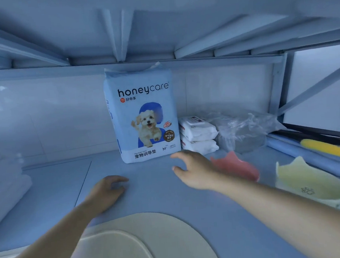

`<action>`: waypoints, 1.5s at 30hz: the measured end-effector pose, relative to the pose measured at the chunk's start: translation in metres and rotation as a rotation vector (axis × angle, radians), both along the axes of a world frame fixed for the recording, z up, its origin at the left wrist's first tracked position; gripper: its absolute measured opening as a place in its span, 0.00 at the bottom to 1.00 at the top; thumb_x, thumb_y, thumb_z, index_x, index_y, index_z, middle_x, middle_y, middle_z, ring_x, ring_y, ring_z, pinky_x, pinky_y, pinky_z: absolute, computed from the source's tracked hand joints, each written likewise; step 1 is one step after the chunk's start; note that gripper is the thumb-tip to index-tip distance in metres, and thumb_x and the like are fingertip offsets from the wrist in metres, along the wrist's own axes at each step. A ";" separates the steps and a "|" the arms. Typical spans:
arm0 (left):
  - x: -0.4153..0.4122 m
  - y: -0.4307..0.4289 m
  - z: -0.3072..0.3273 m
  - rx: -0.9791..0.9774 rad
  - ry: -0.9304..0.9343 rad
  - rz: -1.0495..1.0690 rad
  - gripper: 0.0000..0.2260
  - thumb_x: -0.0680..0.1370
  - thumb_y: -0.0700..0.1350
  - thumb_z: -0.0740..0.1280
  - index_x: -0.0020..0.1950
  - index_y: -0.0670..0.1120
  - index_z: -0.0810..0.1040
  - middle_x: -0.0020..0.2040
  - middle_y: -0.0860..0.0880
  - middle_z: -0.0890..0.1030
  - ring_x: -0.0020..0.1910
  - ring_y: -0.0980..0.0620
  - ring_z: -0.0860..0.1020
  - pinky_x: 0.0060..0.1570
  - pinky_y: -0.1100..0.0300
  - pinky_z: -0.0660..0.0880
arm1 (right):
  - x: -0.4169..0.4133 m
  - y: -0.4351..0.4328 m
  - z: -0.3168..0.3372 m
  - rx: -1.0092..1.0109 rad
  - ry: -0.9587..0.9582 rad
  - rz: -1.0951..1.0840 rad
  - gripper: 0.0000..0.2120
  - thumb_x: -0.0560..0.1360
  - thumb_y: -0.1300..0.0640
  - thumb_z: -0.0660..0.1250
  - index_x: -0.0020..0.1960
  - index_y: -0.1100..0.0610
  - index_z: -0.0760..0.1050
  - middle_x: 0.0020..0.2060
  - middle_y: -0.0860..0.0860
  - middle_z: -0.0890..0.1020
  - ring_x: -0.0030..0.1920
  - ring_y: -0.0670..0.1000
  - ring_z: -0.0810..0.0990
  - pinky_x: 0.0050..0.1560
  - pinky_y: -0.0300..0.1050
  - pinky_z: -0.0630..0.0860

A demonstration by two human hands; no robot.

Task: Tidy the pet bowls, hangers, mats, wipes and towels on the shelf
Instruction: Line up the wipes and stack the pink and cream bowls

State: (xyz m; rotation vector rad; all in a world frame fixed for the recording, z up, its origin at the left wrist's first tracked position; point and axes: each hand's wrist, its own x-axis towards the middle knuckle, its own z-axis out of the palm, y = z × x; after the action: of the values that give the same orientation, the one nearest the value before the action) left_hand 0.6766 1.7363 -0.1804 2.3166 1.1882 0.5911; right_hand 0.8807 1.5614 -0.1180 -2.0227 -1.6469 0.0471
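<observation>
A tall blue pack of training pads [142, 114] stands upright at the back of the shelf [161, 194]. Two white wipe packs [198, 136] lie stacked to its right. My right hand [194, 167] hovers open just in front of the pad pack's lower right corner, holding nothing. Behind my right wrist sits a pink cat-ear bowl [238, 166]; a cream cat-ear bowl [309, 183] stands further right. My left hand [107, 190] rests on the shelf with loosely curled fingers, holding nothing. Two cream mats [152, 236] lie overlapped at the front edge.
A crumpled clear plastic bag [243, 127] over something grey sits right of the wipes. Folded white towels [6, 184] are stacked at the far left. A pale blue roll [299, 152] and a yellow item [327, 150] lie along the right side. The upper shelf's underside is close overhead.
</observation>
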 end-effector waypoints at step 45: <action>0.204 -0.263 0.029 0.260 0.148 -0.227 0.14 0.78 0.40 0.61 0.60 0.53 0.76 0.55 0.56 0.79 0.54 0.52 0.76 0.51 0.60 0.73 | 0.206 -0.184 -0.002 -0.268 -0.361 0.159 0.10 0.75 0.47 0.66 0.44 0.53 0.78 0.35 0.46 0.79 0.38 0.49 0.75 0.32 0.43 0.65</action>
State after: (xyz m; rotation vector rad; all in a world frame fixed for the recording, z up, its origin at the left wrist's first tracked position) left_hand 0.8807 1.4735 -0.1517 2.7097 0.9373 0.5253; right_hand 1.0865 1.3778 -0.1204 -2.1883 -2.1229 -0.0462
